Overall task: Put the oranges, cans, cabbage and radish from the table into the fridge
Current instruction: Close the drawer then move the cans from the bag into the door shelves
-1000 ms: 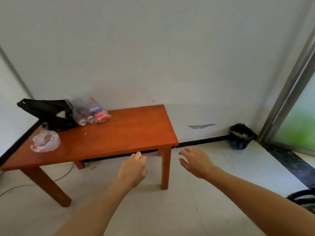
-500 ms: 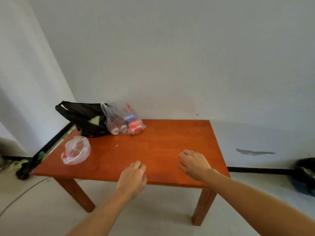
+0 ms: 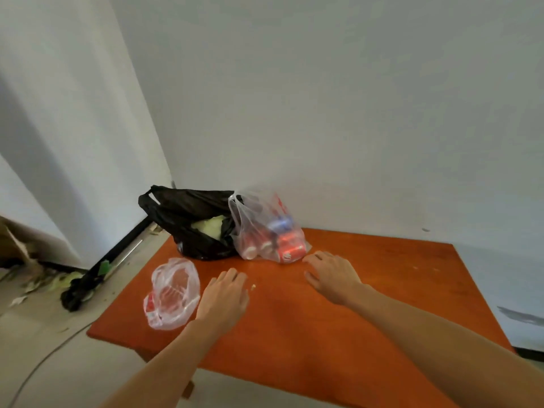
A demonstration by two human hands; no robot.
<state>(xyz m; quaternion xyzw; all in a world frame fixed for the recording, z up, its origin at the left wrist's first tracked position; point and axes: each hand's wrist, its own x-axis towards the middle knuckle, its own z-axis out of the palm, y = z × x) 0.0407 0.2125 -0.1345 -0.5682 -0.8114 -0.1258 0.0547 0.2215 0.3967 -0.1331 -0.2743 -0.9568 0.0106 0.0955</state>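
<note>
L hand (image 3: pixel 225 293) & R hand (image 3: pixel 332 278) hover over the orange table (image 3: pixel 368 304), fingers loose, gripping nothing. Crumpled clear bag (image 3: pixel 172 293) lies just left of L hand. Farther back, cans (image 3: pixel 290 248) lie in 1 thin sack (image 3: pixel 250 213), R fingertips near it. Beside it, black bag (image 3: pixel 188 207) shows pale cabbage (image 3: pixel 209 226).

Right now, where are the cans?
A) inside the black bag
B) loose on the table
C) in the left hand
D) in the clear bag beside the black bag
D: the red cans show through the clear bag beside the black bag. The left hand and the right hand hold nothing.
</note>
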